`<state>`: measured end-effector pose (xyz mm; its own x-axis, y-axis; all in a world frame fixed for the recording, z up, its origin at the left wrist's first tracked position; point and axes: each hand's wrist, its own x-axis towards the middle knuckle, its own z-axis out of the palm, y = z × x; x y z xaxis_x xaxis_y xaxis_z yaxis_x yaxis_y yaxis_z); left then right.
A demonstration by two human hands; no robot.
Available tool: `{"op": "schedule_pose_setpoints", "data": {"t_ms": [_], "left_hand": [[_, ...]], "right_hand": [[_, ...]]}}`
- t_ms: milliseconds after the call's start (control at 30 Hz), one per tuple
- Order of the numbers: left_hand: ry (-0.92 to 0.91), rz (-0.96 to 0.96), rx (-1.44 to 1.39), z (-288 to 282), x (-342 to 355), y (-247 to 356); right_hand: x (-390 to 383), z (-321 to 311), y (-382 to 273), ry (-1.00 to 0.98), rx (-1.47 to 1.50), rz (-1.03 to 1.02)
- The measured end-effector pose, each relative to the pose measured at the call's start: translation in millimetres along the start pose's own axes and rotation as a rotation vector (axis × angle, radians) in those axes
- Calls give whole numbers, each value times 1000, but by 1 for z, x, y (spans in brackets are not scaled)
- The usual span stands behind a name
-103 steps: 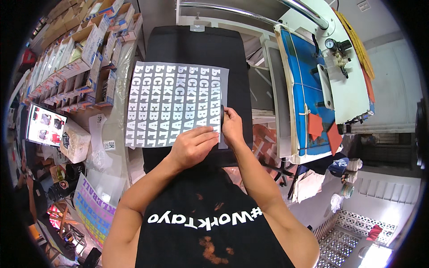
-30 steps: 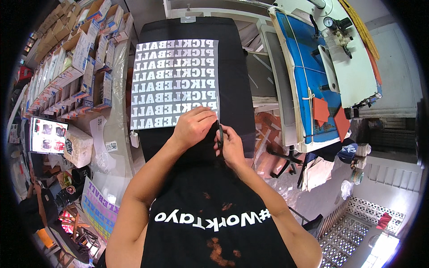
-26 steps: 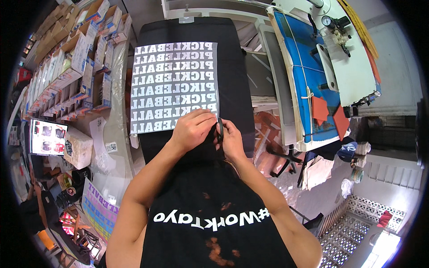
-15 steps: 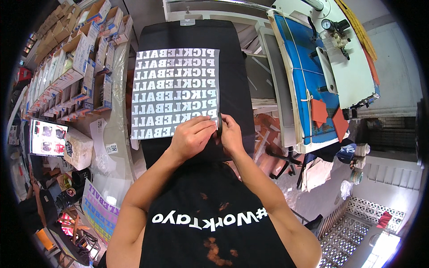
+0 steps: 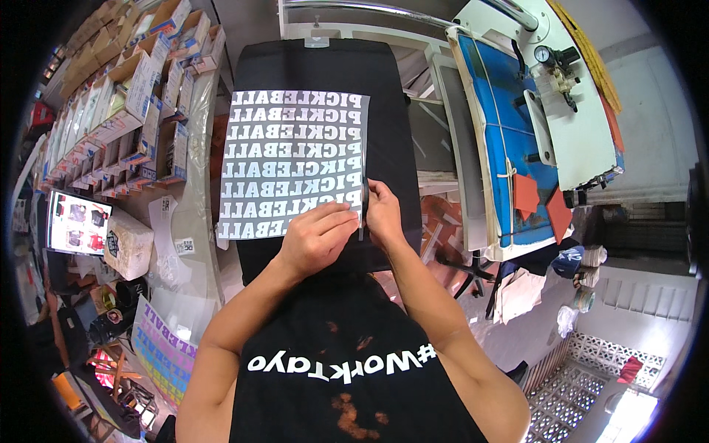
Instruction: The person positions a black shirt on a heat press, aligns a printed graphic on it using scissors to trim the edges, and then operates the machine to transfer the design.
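Observation:
A translucent sheet (image 5: pixel 292 142) with rows of white mirrored lettering lies on a black padded board (image 5: pixel 395 125) in front of me. My left hand (image 5: pixel 317 238) is closed at the sheet's lower right corner, pinching its edge between thumb and fingers. Right beside it, my right hand (image 5: pixel 384 214) is closed round a dark narrow tool (image 5: pixel 365 193), which looks like scissors. The tool lies along the sheet's right edge; my fingers hide most of it. A thin strip runs up that edge.
Boxes of packets (image 5: pixel 122 103) fill the left side, above a lit screen (image 5: pixel 77 223) and a whitish block (image 5: pixel 129 247). To the right stands a press with a blue bed (image 5: pixel 487 111), red-orange pads (image 5: pixel 526 196) and a gauge (image 5: pixel 544 55). A coloured lettered sheet (image 5: pixel 164 347) hangs at lower left.
My right hand and the dark tool have moved a little farther up the sheet's right edge. The left hand keeps its pinch near the corner. The whole view has shifted slightly.

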<state>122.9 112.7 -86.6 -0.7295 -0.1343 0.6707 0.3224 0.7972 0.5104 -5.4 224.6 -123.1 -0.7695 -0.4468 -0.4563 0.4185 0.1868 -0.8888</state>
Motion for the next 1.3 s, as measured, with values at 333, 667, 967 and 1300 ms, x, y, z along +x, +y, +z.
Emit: {"op": "schedule_pose_setpoints", "data": {"t_ms": [333,667,967,1300], "left_hand": [[-16,16,-25,-13,-2,6],[-4,21,-47,-20,-1,12],[7,-9,-89,-25,-3,17],[510,-430,-399,-27,18,12]], "right_hand": [[23,5,-9,12,23,-25],[39,12,-24,29,12,-7],[56,13,-32,33,-57,-20],[46,-86,-46,407,-904,-452]]}}
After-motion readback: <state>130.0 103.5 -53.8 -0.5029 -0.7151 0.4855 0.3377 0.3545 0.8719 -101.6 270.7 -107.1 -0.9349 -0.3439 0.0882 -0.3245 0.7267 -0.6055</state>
